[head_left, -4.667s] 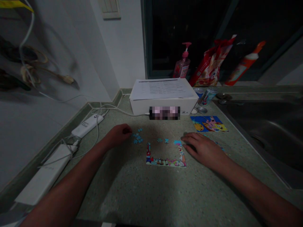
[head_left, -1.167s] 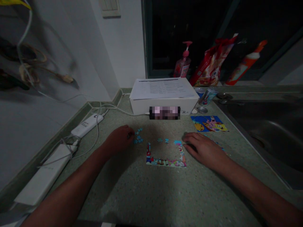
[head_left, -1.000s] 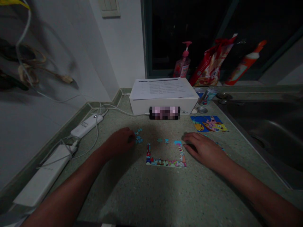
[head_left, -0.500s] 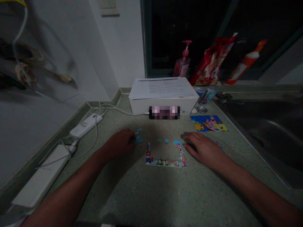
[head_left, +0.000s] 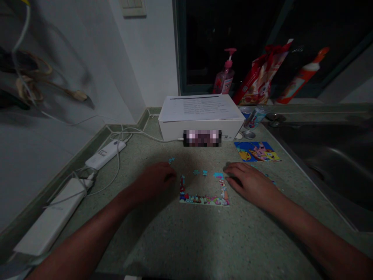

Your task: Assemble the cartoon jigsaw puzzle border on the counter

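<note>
A partly joined jigsaw puzzle (head_left: 204, 200) lies on the counter, its bottom and two side strips forming a frame with a bare middle. My left hand (head_left: 155, 179) is just left of it, fingers curled down over where small blue pieces lay; what is under the fingertips is hidden. Blue puzzle pieces (head_left: 171, 160) show just beyond that hand. Two loose pieces, one greenish (head_left: 196, 172) and one blue (head_left: 204, 173), lie above the frame. My right hand (head_left: 247, 179) rests by the frame's upper right corner, thumb and fingers apart, nothing visible in it. Further pieces (head_left: 272, 182) lie partly hidden behind it.
A colourful cartoon picture card (head_left: 258, 151) lies at the right, near the sink (head_left: 329, 155). A white box (head_left: 201, 112) with paper on top stands behind, a pixelated dark device (head_left: 202, 138) before it. Cans (head_left: 256, 118) stand beside the box. Power strips (head_left: 52, 217) and cables line the left.
My left hand has moved slightly right, now covering the blue pieces that showed beside its fingertips. My right hand has stayed in place.
</note>
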{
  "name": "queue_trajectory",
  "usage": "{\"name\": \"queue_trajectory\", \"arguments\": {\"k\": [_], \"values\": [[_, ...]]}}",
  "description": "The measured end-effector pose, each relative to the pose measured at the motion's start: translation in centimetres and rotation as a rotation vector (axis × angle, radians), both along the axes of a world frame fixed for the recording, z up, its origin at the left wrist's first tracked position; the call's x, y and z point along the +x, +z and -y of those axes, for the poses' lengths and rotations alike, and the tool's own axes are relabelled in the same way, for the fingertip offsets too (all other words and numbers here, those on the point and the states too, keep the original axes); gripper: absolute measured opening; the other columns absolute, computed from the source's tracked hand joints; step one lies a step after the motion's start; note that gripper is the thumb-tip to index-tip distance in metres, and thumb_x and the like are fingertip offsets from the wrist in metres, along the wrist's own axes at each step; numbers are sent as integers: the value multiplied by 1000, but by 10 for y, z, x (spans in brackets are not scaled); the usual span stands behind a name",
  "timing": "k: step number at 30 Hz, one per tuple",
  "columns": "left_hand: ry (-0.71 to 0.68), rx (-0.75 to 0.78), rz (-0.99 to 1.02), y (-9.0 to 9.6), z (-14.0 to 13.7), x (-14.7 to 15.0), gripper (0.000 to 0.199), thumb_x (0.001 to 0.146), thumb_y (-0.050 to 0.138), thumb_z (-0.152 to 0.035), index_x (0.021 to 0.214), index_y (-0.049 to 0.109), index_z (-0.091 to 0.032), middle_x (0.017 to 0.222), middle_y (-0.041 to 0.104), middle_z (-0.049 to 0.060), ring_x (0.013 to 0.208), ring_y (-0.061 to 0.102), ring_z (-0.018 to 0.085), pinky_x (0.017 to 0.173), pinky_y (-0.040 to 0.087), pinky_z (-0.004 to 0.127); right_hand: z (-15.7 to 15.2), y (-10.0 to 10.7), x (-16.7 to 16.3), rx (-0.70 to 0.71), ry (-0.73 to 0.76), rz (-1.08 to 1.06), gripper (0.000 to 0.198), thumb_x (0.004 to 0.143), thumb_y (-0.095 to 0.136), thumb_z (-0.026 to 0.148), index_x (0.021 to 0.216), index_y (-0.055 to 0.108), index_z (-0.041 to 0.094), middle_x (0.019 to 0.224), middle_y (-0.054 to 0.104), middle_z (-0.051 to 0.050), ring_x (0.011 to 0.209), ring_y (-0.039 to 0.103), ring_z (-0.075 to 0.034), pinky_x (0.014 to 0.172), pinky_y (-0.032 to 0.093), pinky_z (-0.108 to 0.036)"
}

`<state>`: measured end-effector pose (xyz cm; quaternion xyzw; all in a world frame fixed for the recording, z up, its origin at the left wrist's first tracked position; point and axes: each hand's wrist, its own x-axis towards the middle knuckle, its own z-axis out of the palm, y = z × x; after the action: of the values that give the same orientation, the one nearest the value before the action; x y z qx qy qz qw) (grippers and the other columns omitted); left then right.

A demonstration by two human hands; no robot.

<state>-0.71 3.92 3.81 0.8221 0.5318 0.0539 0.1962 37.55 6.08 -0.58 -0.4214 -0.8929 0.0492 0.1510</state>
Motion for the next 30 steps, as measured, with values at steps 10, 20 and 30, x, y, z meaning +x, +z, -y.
{"name": "queue_trajectory", "arguments": {"k": [10,20,30], "values": [[-47,0,41,-4,4,9,29,101,57,-19,109,83,-28,113,83,5,105,75,26,96,56,38,1,2,-1,-11,3,7,20,108,58,24,119,75,21,127,78,-15,117,76,-33,104,64,-55],[-84,-52,48,-2,4,9,30,102,54,-23,111,83,-26,114,80,8,106,72,26,95,53,39,0,1,0,-16,-7,-4,21,107,60,24,119,76,21,126,79,-14,117,76,-33,104,63,-55],[-58,-3,64,-7,3,7,31,101,53,-21,108,82,-26,112,82,9,104,72,27,97,55,43,0,1,-1,-3,-4,-15,22,107,59,24,118,78,22,127,79,-15,116,77,-33,102,64,-56]]}}
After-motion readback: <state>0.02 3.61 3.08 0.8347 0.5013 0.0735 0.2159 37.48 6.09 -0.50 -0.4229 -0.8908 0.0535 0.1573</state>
